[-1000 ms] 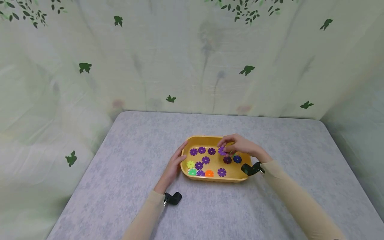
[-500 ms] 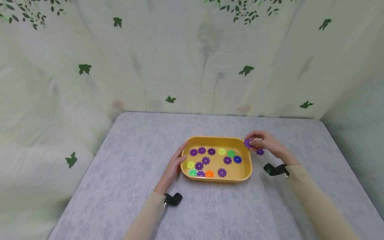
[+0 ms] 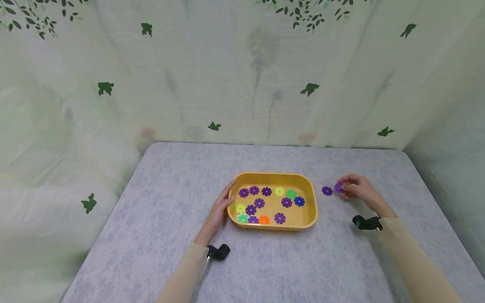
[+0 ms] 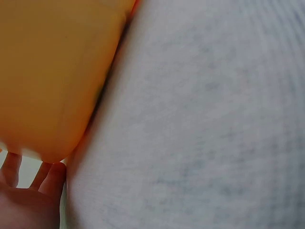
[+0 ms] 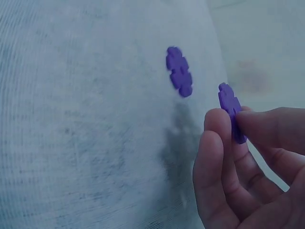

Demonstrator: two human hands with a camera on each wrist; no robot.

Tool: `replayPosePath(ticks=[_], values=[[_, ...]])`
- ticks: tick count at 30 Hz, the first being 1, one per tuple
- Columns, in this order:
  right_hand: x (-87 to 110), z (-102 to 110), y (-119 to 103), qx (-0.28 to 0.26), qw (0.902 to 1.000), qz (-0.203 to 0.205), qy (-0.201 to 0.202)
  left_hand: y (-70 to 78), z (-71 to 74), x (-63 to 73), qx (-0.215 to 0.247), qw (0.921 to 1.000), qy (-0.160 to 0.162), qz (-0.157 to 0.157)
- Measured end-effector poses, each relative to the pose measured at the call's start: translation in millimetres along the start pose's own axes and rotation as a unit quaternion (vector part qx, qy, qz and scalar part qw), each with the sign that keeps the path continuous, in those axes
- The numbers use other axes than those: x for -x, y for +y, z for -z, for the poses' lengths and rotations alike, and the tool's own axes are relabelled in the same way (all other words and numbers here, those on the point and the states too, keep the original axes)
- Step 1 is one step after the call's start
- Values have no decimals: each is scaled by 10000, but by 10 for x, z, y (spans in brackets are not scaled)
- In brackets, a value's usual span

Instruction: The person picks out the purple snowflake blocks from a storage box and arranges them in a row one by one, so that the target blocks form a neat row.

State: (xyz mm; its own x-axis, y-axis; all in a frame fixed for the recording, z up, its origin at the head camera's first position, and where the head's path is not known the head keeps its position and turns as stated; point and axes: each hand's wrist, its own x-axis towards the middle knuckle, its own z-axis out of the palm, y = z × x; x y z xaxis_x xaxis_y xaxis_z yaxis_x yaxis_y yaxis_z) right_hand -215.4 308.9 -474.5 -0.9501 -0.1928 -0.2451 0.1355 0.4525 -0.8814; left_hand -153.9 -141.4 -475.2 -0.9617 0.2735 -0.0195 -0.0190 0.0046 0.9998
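Note:
My right hand (image 3: 360, 191) pinches a purple notched plastic disc (image 3: 338, 187) between thumb and fingers, to the right of the tray. In the right wrist view this disc (image 5: 228, 98) stands edge-on between the fingertips (image 5: 217, 119). Close by on its left, a second purple notched disc (image 3: 327, 191) lies on the table. My left hand (image 3: 217, 210) holds the left end of a yellow tray (image 3: 308, 216), thumb over the rim and fingers along the outer wall. Inside lie several similar discs, mostly purple, among them an orange disc (image 3: 264, 219) and a blue disc (image 3: 299, 201).
A grey mottled cloth covers the table (image 3: 273, 261). Behind it hangs a pale curtain (image 3: 227, 75) with leaf prints, which also runs down both sides. Each wrist wears a small black camera.
My right hand has lifted a purple disc out of the tray and carried it right, past the rim and beyond the disc on the table. The left hand has stayed at the tray.

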Motion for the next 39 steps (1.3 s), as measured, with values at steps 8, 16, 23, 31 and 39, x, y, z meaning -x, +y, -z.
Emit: replayPosePath(ticks=[8,16,23,31,39], values=[[-39,-55,72,564,9968,-477,315,-11,-1,8,-20,10000,12,55],[-80,-112,55,1202,9901,-562,458,-3,-8,8,-35,9999,30,106],[-69,-134,-136,1115,9917,-99,631,-81,12,-16,9,10000,54,63],[-36,-326,-583,500,9975,500,18,-315,47,-95,-32,9996,285,-13],[-77,-651,-905,310,9925,724,-940,-266,32,-75,-37,9996,269,-49]])
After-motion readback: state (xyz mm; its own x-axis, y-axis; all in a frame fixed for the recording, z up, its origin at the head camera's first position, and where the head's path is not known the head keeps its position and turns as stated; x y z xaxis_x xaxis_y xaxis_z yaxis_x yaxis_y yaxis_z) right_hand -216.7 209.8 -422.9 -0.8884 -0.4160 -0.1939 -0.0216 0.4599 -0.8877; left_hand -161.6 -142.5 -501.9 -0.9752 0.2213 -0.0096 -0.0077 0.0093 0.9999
